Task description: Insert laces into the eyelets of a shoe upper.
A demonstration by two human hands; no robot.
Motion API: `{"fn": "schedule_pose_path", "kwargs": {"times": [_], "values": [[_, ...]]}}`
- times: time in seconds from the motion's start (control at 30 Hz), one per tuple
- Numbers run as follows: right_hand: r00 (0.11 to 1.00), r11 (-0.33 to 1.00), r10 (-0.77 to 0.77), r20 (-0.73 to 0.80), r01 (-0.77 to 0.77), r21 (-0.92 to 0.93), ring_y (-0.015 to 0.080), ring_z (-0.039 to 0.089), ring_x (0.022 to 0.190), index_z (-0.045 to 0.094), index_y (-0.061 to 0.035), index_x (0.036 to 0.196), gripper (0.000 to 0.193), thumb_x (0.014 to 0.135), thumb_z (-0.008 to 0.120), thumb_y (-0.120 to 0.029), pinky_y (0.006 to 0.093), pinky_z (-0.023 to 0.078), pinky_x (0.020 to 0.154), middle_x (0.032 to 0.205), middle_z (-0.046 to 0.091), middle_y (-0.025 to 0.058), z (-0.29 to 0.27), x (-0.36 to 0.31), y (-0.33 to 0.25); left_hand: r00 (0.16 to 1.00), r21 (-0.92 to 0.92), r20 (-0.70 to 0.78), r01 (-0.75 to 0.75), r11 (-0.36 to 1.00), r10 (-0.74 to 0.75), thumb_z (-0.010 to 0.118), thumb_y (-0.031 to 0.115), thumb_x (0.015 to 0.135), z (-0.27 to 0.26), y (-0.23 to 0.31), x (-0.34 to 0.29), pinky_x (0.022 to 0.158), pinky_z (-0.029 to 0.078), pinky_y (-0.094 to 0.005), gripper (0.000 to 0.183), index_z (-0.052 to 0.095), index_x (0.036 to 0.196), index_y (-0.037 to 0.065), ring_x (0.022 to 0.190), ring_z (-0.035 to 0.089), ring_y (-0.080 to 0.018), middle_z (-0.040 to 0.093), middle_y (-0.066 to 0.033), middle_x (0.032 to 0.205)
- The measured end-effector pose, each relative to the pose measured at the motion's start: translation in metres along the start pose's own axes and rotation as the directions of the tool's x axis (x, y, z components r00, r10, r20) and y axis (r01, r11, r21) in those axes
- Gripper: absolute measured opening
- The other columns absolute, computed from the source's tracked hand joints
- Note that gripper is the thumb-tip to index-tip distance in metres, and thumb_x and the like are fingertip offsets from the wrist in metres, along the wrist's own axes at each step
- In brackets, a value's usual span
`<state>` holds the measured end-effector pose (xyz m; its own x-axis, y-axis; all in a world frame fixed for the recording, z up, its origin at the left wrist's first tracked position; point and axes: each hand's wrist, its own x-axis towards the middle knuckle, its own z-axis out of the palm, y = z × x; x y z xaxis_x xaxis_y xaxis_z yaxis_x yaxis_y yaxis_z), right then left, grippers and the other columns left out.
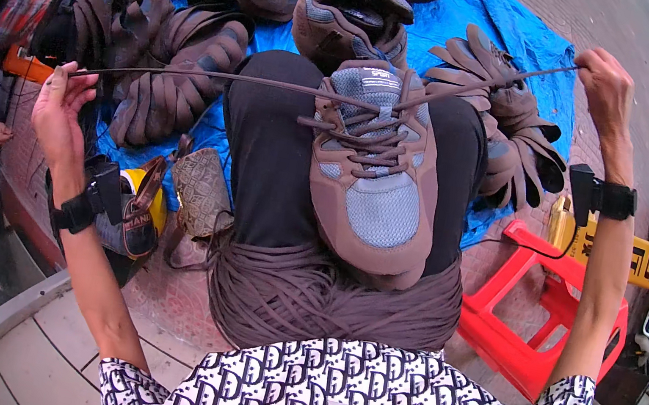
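Lace-up shoe in brown with pale blue mesh (375, 181): rests sole down on the lap in black trousers (267, 159), toe toward the torso; long thin dark brown lace (276, 84): stretches from the shoe to both sides; left hand (66, 108): pinches the lace near its left end; right hand (607, 91): raised higher, pinches the right end; heap of loose brown laces (326, 297): lies between toe and torso; red plastic stool (535, 302): stands right of the lap
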<state>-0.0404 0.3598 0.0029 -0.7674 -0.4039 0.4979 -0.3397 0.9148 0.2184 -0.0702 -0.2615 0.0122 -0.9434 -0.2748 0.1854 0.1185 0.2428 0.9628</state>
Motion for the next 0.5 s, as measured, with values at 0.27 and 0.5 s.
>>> {"fn": "schedule_pose_path", "kwargs": {"times": [0.27, 0.5], "values": [[0.930, 0.939, 0.340, 0.141, -0.344, 0.006, 0.0289, 0.057, 0.067, 0.056, -0.0064, 0.072, 0.007, 0.074, 0.050, -0.010, 0.0357, 0.047, 0.060, 0.072, 0.056, 0.0114, -0.028, -0.081, 0.090, 0.996, 0.000, 0.063, 0.070, 0.998, -0.070, 0.047, 0.024, 0.090, 0.008, -0.024, -0.016, 0.064, 0.047, -0.0236, 0.027, 0.055, 0.096, -0.002, 0.077, 0.061, -0.0180, 0.061, -0.0113, 0.084], [0.884, 0.931, 0.362, 0.294, -0.329, -0.157, 0.0275, 0.059, 0.072, 0.060, -0.0092, 0.073, 0.011, 0.072, 0.049, -0.011, 0.0366, 0.047, 0.062, 0.076, 0.059, 0.0085, -0.014, -0.072, 0.046, 0.974, -0.442, 0.156, 0.216, 0.871, -0.162, 0.048, 0.019, 0.090, 0.022, -0.030, -0.011, 0.079, 0.049, -0.0324, 0.030, 0.051, 0.108, -0.005, 0.093, 0.058, -0.0245, 0.059, -0.0151, 0.097]]}}
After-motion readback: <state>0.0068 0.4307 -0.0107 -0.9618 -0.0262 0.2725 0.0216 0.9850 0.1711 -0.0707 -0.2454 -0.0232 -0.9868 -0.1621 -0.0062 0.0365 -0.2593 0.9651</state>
